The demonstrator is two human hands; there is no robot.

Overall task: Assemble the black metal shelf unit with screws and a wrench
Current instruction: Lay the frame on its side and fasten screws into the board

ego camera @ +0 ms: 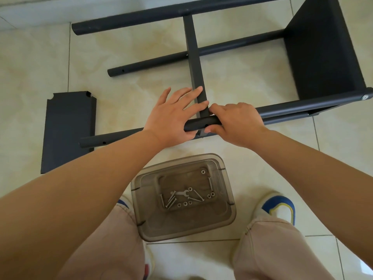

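Your knees (pixel 268 249) in beige trousers sit nearest the lens, a blue and white shoe (pixel 279 207) beside the right one; between your feet on the tiled floor (pixel 40 63) stands a smoky clear tub (pixel 141 225), holding loose screws (pixel 169 201), washers (pixel 184 204) and a small flat wrench (pixel 182 193); beyond the tub the black shelf frame (pixel 282 110) lies on its side on the floor; your left hand (pixel 171 116) rests on the near tube (pixel 113 137) where the flat cross bar (pixel 193 57) meets it, fingers spread and fairly straight over the bar, thumb tucked under the tube; your right hand (pixel 236 122) grips the same tube just right of the joint, fingers curled over the top and thumb below, its fingertips touching the left hand's; whether it pinches a screw there you cannot tell; a fitted shelf panel (pixel 323 47) stands upright at the frame's right end, toward the floor's far right corner, with a silver bolt head (pixel 365 97) showing at the near tube's end; two more tubes run parallel farther off, the far one (pixel 161 15) near the wall edge; a loose panel (pixel 66 130) with notched corners lies flat at the left, the near tube's left end over its right edge
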